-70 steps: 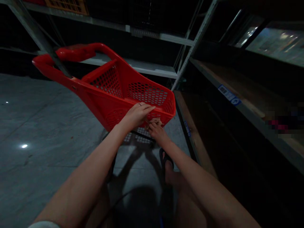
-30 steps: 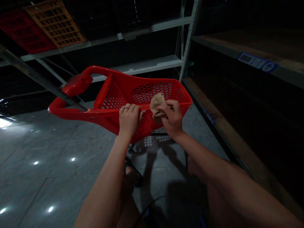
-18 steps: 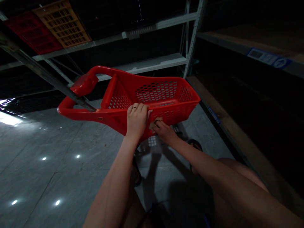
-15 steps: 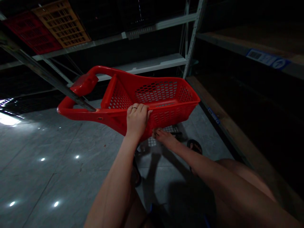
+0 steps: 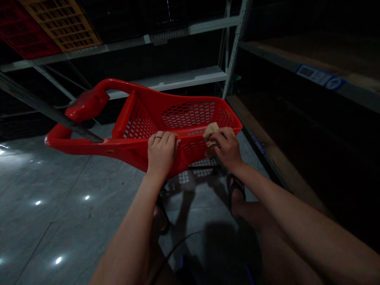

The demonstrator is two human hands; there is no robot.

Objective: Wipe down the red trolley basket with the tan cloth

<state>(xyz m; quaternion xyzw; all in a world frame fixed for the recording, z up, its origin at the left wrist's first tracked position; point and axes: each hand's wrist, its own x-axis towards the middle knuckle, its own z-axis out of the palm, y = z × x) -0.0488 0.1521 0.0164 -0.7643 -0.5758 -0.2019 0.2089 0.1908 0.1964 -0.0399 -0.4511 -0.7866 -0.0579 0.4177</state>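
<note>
A red plastic shopping cart (image 5: 139,154) stands sideways before me, its handle to the left and its perforated basket to the right. My left hand (image 5: 162,152) grips the near rim of the basket, fingers curled over the edge, a ring on one finger. Further right, my right hand (image 5: 228,148) is closed on a crumpled beige cloth (image 5: 211,132), at the near rim close to the basket's right end. Part of the cloth is hidden by the fingers. A metal pole (image 5: 56,113) slants down to the cart's side near the handle.
White metal shelving (image 5: 184,79) runs behind the cart, bearing a yellow crate (image 5: 63,23) and a red crate (image 5: 25,29). Wooden-edged shelves with a blue label (image 5: 320,77) stand close on the right. My sandalled foot (image 5: 236,192) is on the grey tiled floor (image 5: 74,221).
My right hand has risen with the cloth from the basket's lower side to its near rim. The left hand keeps its hold on the rim. The view has shifted slightly.
</note>
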